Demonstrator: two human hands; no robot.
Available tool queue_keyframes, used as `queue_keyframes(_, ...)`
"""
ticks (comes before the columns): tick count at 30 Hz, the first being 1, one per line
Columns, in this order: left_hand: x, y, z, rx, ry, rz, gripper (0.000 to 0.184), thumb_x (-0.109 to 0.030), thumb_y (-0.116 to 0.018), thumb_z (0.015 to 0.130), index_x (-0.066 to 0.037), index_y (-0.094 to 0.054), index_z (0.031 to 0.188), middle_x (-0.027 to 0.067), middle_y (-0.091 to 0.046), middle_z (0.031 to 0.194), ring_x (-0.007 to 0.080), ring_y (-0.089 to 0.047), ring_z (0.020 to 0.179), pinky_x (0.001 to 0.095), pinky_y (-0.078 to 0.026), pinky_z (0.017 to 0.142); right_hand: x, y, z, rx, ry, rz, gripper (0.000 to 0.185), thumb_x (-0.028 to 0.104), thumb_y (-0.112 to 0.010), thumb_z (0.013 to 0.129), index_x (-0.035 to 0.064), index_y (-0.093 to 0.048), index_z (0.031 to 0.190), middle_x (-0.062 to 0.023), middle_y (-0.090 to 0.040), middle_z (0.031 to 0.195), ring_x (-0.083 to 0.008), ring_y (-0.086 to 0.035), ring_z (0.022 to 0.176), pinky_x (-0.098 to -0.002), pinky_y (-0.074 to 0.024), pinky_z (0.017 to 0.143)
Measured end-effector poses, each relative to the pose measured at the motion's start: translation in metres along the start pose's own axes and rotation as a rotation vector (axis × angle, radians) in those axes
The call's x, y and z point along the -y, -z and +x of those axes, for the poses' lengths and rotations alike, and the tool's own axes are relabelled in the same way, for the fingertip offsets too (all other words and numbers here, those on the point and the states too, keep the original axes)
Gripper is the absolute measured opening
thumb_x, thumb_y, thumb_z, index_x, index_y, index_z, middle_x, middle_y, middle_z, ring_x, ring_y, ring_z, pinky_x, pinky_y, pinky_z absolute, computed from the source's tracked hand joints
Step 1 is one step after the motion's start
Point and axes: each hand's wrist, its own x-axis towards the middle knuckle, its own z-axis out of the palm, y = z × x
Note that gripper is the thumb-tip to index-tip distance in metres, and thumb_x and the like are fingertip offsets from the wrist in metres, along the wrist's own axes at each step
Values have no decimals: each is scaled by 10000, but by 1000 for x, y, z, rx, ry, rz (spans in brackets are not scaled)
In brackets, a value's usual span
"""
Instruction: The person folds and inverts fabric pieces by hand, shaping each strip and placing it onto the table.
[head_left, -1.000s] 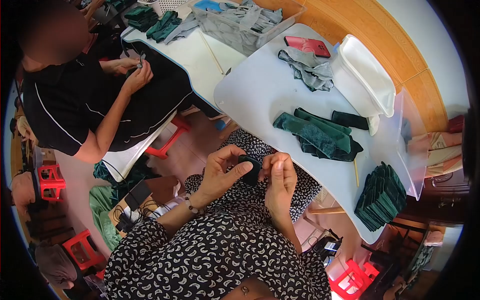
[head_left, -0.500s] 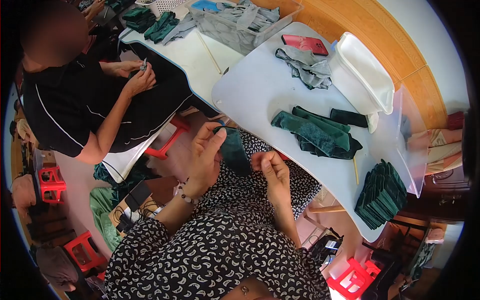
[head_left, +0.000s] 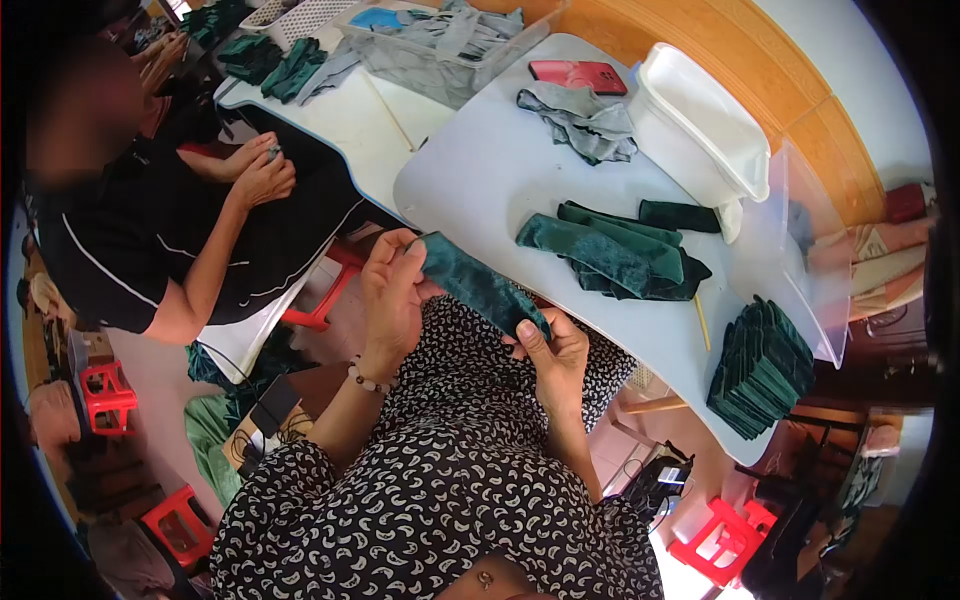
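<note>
A strip of dark green velvet fabric (head_left: 482, 280) is stretched flat between my two hands, above my lap. My left hand (head_left: 392, 300) pinches its upper left end, thumb on top. At the lower right end, my right hand (head_left: 550, 355) grips the strip between thumb and fingers. Just beyond, on the table, lies a loose pile of green velvet strips (head_left: 610, 250). Farther right, a neat stack of folded green velvet pieces (head_left: 762, 368) sits at the table's edge.
The pale table (head_left: 470, 170) also bears a grey-green cloth (head_left: 580, 120), a red phone (head_left: 578, 76), a white plastic bin (head_left: 700, 130) and a thin stick (head_left: 702, 322). A clear box (head_left: 450, 60) holds grey fabric. At left, a co-worker in black (head_left: 200, 230) handles a small piece.
The velvet strip has gone from hanging steeply, partly turned away, to lying stretched diagonally and broad side up between my hands. My left hand has shifted slightly left in view.
</note>
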Motion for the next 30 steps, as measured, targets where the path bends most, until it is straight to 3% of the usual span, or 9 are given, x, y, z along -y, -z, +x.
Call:
queue_keyframes(5,5,8,-7,50,100,-16,255,-176,-655,978,-36,-574,1176,21,-646,1003,92,-646,830,250,-564,669,15,9,-12,-42,60,-193,185,136,-759,902,-12,-660,951,-18,-672,786,-49,-560,685,-198,-454,638)
queue_keyframes(11,11,12,-14,-40,171,219,195,-143,-677,965,-33,-620,1115,27,-618,1057,79,-598,871,234,-504,777,17,18,-16,-136,151,-232,204,121,-787,871,2,-645,956,10,-651,781,-48,-539,702,-210,-447,661)
queue_keyframes(13,18,2,-16,-32,-159,415,151,-108,-695,935,-33,-638,1053,45,-621,1036,100,-590,882,237,-479,780,18,16,-19,-118,155,-270,210,117,-790,867,-1,-636,947,6,-652,782,-55,-546,710,-219,-457,681)
queue_keyframes(14,17,3,-17,-32,-159,417,151,-108,-695,935,-33,-638,1053,45,-621,1036,100,-590,882,237,-479,780,18,15,-20,-118,154,-268,210,117,-790,867,-1,-636,947,6,-652,782,-55,-546,710,-219,-457,681)
queue_keyframes(16,12,6,-20,-2,-593,877,160,-78,-720,872,-30,-653,1009,68,-621,1004,129,-589,898,254,-477,785,18,13,-20,-122,140,-249,206,115,-786,871,-2,-631,940,1,-652,778,-60,-559,724,-219,-465,705)
queue_keyframes(19,4,-11,-38,268,-276,644,201,-73,-729,822,-32,-676,1012,79,-609,998,149,-585,901,265,-473,791,18,8,-18,-99,132,-238,206,115,-785,873,-5,-636,951,-1,-664,800,-61,-576,747,-223,-477,727)
queue_keyframes(25,-2,-49,-41,418,-406,746,238,-143,-745,855,-24,-693,1054,77,-636,953,148,-599,843,277,-492,780,15,7,-21,-5,173,-219,178,66,-754,889,-9,-650,1013,-12,-687,899,-64,-602,797,-233,-494,758)
queue_keyframes(26,2,-42,-41,498,-250,668,215,-169,-737,879,-12,-687,1018,62,-633,879,139,-587,783,273,-479,729,17,9,-22,-7,172,-221,178,66,-754,889,-9,-650,1013,-12,-687,899,-64,-602,797,-233,-494,758)
queue_keyframes(30,12,-31,-37,530,-213,657,176,-166,-722,903,-1,-669,936,53,-631,838,135,-560,728,279,-429,641,25,15,-23,42,98,-70,146,76,-688,935,-10,-646,1045,-23,-683,919,-83,-616,829,-239,-493,787)
